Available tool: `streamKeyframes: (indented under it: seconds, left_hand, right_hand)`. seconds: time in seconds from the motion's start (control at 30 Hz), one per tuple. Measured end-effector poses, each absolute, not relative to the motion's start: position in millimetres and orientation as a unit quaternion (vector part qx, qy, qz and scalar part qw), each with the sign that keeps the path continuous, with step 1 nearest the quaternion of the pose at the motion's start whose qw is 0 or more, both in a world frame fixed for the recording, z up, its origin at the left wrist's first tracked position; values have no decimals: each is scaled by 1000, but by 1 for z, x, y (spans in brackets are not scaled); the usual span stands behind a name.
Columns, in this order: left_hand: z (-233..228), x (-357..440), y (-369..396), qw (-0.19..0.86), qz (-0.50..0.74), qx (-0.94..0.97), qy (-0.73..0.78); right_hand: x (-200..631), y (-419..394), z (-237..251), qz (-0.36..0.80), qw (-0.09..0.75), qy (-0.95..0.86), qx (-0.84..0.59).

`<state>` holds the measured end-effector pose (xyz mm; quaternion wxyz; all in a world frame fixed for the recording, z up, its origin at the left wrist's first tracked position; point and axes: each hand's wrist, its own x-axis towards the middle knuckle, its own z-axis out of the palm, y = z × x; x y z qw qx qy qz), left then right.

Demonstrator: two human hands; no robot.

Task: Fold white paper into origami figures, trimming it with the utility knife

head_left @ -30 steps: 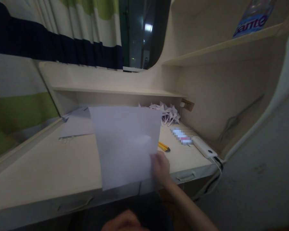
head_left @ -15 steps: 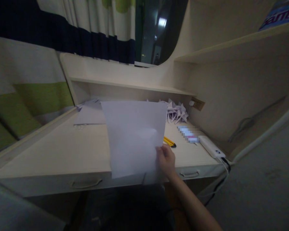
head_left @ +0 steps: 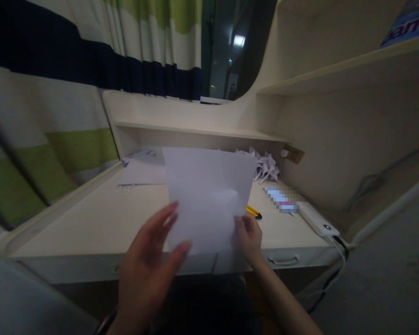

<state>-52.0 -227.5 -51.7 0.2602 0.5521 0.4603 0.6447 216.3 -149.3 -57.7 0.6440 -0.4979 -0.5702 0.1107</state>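
My right hand pinches the lower right edge of a white sheet of paper and holds it up above the front of the cream desk. My left hand is raised in front of the desk edge, fingers spread, its fingertips at the sheet's lower left corner. Whether they touch the paper is unclear. Behind the sheet a yellow and black utility knife lies on the desk.
More loose paper lies at the back left under a low shelf. Several folded paper shapes sit at the back right. A white power strip with a cable lies at the right edge. A striped curtain hangs left.
My left hand has come up from below into view, reaching the sheet's lower left corner. My right hand stays gripping the sheet, which has shifted slightly right in view.
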Motion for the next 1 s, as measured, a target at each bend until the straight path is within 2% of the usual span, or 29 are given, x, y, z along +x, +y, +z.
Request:
streamKeyframes:
  seconds: [0.07,0.17,0.3,0.43,0.5,0.6,0.73,0.8,0.9,1.0]
  left_hand:
    - [-7,-36,-183,227,650,528,497]
    - [25,-31,-145,308,566,579,499]
    - [23,-43,-140,348,545,574,503]
    - [23,-53,-146,435,508,598,441]
    - [26,-55,-147,471,463,625,416]
    - [26,-59,-152,460,453,651,400]
    - [21,-57,-159,440,502,627,401]
    - [19,-52,-158,438,467,621,451]
    - [15,-44,-148,424,386,634,518]
    - [14,-41,-136,401,372,653,524]
  right_hand:
    - [216,-148,-59,132,657,-557,-491]
    - [217,-145,-60,181,676,-530,-479]
    - [221,-146,-50,241,670,-524,-468]
    - [222,-148,-22,422,612,-541,-393]
    - [222,-148,-8,472,591,-534,-377]
    - [224,-150,6,466,586,-532,-395]
    - [225,-157,2,316,661,-537,-419]
    - [225,-155,-8,272,641,-550,-462]
    - [224,-143,-24,385,531,-545,-523]
    - [225,-130,-27,398,534,-533,-523]
